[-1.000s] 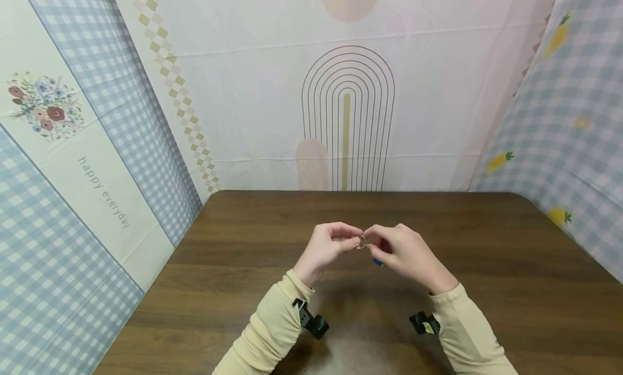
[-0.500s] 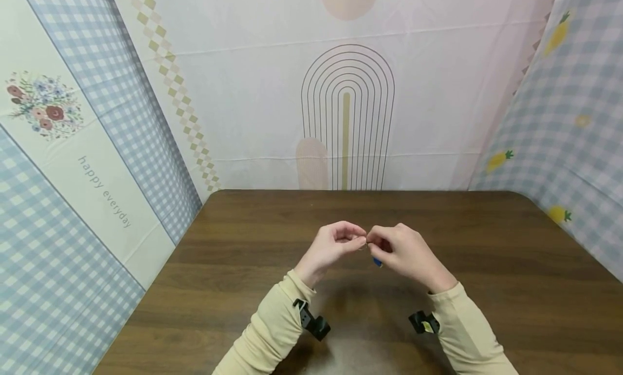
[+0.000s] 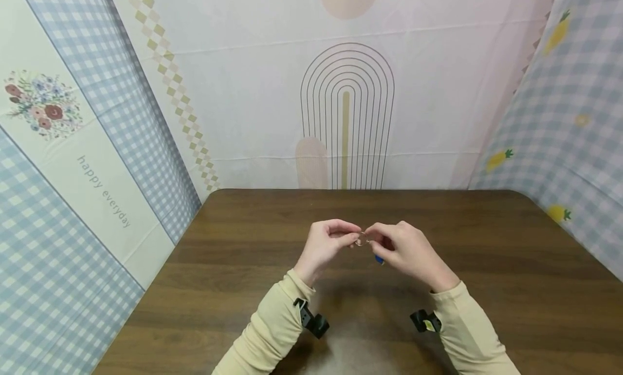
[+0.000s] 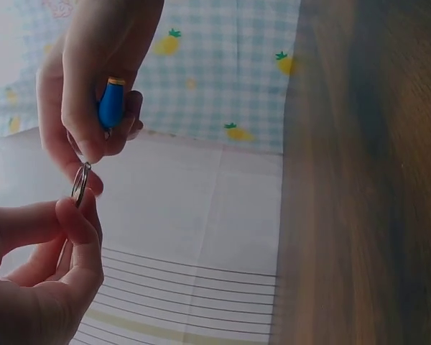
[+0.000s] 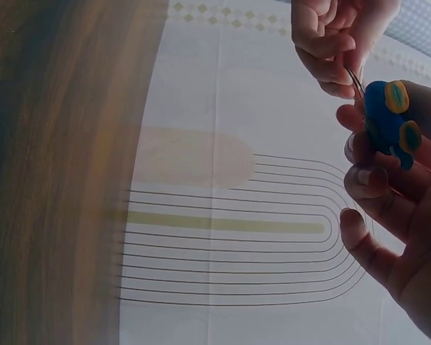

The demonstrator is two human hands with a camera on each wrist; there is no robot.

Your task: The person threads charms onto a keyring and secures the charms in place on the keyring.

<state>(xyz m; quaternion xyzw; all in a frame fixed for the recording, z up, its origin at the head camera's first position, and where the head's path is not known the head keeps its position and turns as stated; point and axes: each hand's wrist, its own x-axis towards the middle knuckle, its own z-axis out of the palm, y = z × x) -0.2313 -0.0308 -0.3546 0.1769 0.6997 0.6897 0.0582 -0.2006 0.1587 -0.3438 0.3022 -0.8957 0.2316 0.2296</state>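
Observation:
My left hand (image 3: 323,248) pinches a thin metal key ring (image 4: 79,185) between thumb and fingertips. At the ring's other side, the thumb and forefinger of my right hand (image 3: 404,250) meet around a small silver end, too tiny to make out. A blue rubbery charm (image 5: 382,118) with yellow-and-green discs hangs by the curled fingers of my right hand. From the head view only a bit of the blue charm (image 3: 379,260) shows beneath that hand. Both hands are held up above the brown wooden table (image 3: 263,212), fingertips close together.
Behind the table hangs a white cloth (image 3: 253,110) printed with arches. Blue checked cloths stand at the left (image 3: 160,164) and right (image 3: 579,147). Black cameras (image 3: 315,325) sit on both wrists, over cream sleeves.
Half a second ago the left fingertips came closer to the right ones and mostly covered the ring. Now they have drawn back left, and the ring shows between the hands.

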